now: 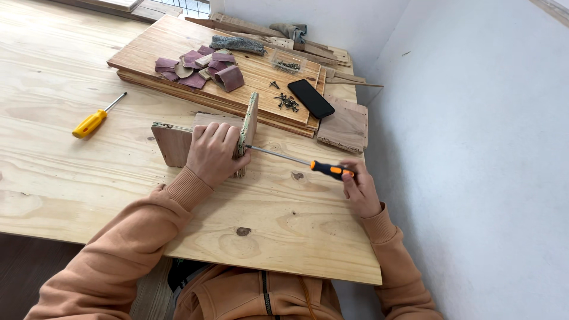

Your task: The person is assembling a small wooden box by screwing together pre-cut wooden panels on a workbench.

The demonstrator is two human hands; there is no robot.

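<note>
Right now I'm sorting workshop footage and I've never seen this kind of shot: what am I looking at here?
There is one picture, from a camera worn on a person's head, looking down at their own hands over a plywood table. The left hand steadies an upright wooden piece. The right hand holds a black-and-orange screwdriver, its tip against that piece. Further off lie a yellow screwdriver, sandpaper scraps, loose screws and a black phone on stacked boards.

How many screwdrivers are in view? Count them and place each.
2. A yellow-handled screwdriver lies loose on the workbench, far left. A black-and-orange screwdriver is in the right hand, tip against the upright wooden board. None seem hidden.
</note>
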